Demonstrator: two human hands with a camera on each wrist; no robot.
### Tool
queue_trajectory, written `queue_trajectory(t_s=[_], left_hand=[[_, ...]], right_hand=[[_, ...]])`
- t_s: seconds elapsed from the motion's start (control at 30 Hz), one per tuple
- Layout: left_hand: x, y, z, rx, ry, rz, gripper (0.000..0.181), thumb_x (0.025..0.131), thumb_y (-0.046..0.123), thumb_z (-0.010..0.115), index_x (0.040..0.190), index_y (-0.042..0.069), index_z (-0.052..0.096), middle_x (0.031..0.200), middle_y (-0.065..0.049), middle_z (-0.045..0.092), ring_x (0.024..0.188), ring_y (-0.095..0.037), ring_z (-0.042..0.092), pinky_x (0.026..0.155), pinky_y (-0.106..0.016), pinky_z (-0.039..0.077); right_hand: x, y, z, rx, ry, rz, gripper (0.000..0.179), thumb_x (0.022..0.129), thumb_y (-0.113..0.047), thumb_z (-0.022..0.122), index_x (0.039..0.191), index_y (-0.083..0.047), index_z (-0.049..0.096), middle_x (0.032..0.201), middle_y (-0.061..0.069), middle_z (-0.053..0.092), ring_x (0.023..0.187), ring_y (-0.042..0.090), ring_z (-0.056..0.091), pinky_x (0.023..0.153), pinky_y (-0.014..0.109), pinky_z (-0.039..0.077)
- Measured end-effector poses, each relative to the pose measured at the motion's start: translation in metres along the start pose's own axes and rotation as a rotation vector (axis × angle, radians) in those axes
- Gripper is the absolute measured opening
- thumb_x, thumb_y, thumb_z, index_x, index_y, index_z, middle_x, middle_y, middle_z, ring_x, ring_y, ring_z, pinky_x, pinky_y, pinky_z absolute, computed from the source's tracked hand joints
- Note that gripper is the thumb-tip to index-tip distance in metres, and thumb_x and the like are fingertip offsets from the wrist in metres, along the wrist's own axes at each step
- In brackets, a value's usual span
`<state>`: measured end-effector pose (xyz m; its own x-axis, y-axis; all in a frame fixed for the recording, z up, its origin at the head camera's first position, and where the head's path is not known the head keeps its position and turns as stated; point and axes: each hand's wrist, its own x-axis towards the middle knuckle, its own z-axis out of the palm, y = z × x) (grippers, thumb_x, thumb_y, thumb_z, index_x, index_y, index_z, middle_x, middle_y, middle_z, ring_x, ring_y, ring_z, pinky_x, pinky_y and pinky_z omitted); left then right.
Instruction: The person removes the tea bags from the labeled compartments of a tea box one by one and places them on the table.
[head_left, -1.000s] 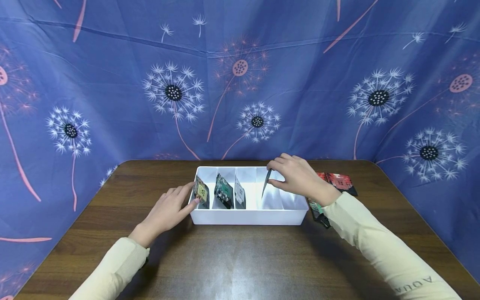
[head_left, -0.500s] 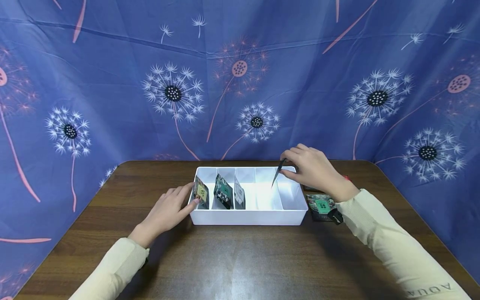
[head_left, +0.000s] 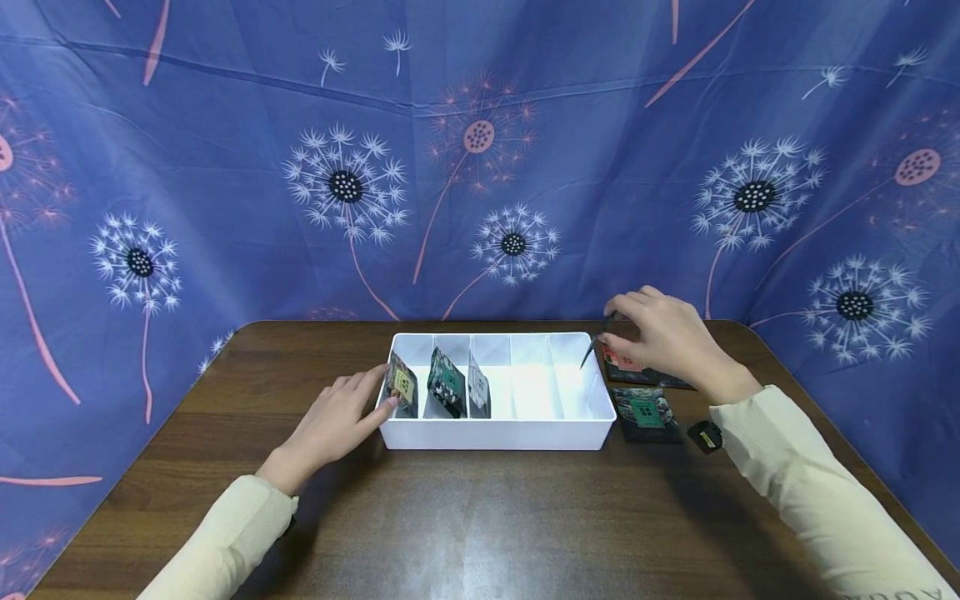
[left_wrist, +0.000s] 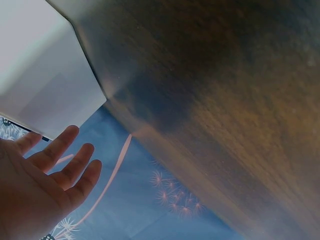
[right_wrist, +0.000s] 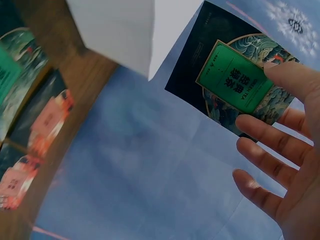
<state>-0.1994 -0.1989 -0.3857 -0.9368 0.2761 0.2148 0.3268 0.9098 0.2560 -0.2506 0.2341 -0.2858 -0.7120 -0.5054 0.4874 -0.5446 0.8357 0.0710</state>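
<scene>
My right hand (head_left: pixel 663 333) pinches a dark, flat packet (right_wrist: pixel 234 77), upper right in its wrist view: green label, gold edging, wave pattern. My left hand (head_left: pixel 330 427), fingers apart, touches the box (head_left: pixel 495 435).

The brown desk (head_left: pixel 480 517) carries a white divided tray (head_left: pixel 495 434), a green-labelled packet (head_left: pixel 647 414) beside the tray's near right corner, and red-patterned packets (head_left: pixel 622 364) farther back along its right side.
</scene>
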Motion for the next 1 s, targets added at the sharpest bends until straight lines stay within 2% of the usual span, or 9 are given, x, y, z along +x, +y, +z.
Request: queue_trajectory(t_s=[0.33,0.5,0.8,1.0], left_hand=[[0.001,0.000,-0.001,-0.003,-0.006,0.003,0.066,0.090,0.060,0.035,0.141,0.019,0.032,0.132,-0.010,0.050,0.118,-0.035,0.047,0.090,-0.056,0.037],[0.000,0.001,-0.002,-0.001,-0.015,-0.005,0.065,0.091,0.058,0.037,0.142,0.018,0.032,0.133,-0.011,0.049,0.118,-0.036,0.047,0.091,-0.056,0.037],[0.000,0.000,-0.001,0.000,-0.007,-0.002,0.066,0.090,0.060,0.035,0.141,0.018,0.033,0.132,-0.011,0.050,0.117,-0.035,0.048,0.090,-0.056,0.038],[0.000,0.000,-0.001,-0.005,-0.009,-0.001,0.066,0.090,0.060,0.035,0.141,0.019,0.033,0.132,-0.011,0.050,0.117,-0.036,0.047,0.090,-0.056,0.037]], right_hand=[[-0.017,0.023,-0.008,0.001,0.028,0.069,0.027,0.072,-0.031,0.073,0.093,-0.016,0.064,0.084,0.003,0.064,0.068,0.017,0.052,0.044,0.028,0.034],[-0.027,0.031,-0.011,-0.007,0.004,0.128,0.026,0.072,-0.031,0.073,0.092,-0.017,0.064,0.081,0.000,0.064,0.070,0.016,0.052,0.045,0.030,0.036],[-0.048,0.046,-0.005,-0.034,-0.032,0.182,0.026,0.070,-0.032,0.073,0.089,-0.017,0.064,0.076,0.000,0.061,0.069,0.018,0.053,0.045,0.036,0.037],[-0.065,0.056,0.000,-0.023,-0.051,0.206,0.022,0.071,-0.032,0.073,0.086,-0.019,0.063,0.069,-0.004,0.055,0.065,0.014,0.050,0.042,0.030,0.033]])
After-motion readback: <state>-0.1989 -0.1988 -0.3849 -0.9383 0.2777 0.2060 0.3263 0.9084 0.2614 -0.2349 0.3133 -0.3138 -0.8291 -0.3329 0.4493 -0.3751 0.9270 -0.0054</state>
